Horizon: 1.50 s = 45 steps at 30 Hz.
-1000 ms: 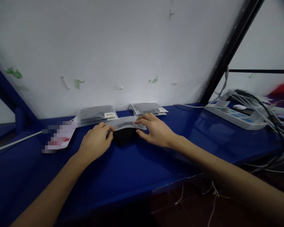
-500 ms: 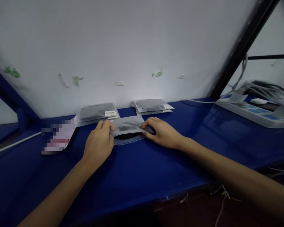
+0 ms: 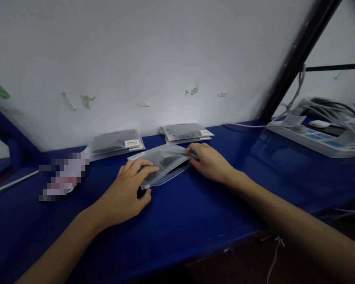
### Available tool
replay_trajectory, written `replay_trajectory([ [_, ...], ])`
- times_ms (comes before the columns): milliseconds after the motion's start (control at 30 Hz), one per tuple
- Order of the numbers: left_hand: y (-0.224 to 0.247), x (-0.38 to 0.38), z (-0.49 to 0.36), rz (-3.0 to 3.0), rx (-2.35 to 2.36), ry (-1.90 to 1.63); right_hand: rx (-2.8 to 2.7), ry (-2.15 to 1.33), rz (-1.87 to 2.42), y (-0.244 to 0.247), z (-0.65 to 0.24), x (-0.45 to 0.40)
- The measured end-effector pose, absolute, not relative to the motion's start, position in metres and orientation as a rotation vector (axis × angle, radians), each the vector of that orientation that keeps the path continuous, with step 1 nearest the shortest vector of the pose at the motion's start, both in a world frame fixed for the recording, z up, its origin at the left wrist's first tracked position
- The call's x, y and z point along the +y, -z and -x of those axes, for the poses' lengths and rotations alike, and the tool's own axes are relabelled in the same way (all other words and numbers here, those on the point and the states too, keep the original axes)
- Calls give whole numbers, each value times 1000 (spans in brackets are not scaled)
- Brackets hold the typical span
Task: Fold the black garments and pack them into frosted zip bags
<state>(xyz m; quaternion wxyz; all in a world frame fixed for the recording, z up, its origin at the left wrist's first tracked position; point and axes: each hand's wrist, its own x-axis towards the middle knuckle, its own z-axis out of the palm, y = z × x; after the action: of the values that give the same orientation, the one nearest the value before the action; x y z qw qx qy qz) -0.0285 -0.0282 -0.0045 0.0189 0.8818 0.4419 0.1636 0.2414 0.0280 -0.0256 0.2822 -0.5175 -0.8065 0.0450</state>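
Note:
A frosted zip bag (image 3: 168,159) with dark contents lies on the blue table, its mouth towards me and gaping on the right half. A small slider shows at the near left corner of the mouth. My left hand (image 3: 130,189) rests at that corner, fingers spread over the bag's top and thumb apart below the slider. At the bag's right end, my right hand (image 3: 207,161) pinches the edge of the mouth between thumb and fingers. What exactly is inside the bag is hidden by the cloudy plastic.
Behind lie two stacks of similar bags, a left stack (image 3: 115,142) and a right stack (image 3: 186,132), against the white wall (image 3: 165,59). A blurred-out packet (image 3: 66,173) sits at left. A power strip (image 3: 319,138) with tangled cables occupies the right side of the blue table (image 3: 225,213).
The bag has turned, its left end swinging nearer to me. My left hand has loosened from its grip and spread its fingers at the near left corner. My right hand keeps its pinch.

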Motion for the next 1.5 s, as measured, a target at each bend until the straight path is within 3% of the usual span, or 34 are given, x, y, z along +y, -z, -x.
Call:
replay_trajectory([
  [500, 1, -28, 23, -2743, 1260, -669, -2110, -117, 1340, 29, -247, 32],
  [900, 12, -27, 14, -2910, 1095, -877, -2450, 231, 612, 17, -204, -10],
  [1500, -8, -35, 15, -2965, 1224, -1368, -2272, 464, 636, 12, -217, 2],
])
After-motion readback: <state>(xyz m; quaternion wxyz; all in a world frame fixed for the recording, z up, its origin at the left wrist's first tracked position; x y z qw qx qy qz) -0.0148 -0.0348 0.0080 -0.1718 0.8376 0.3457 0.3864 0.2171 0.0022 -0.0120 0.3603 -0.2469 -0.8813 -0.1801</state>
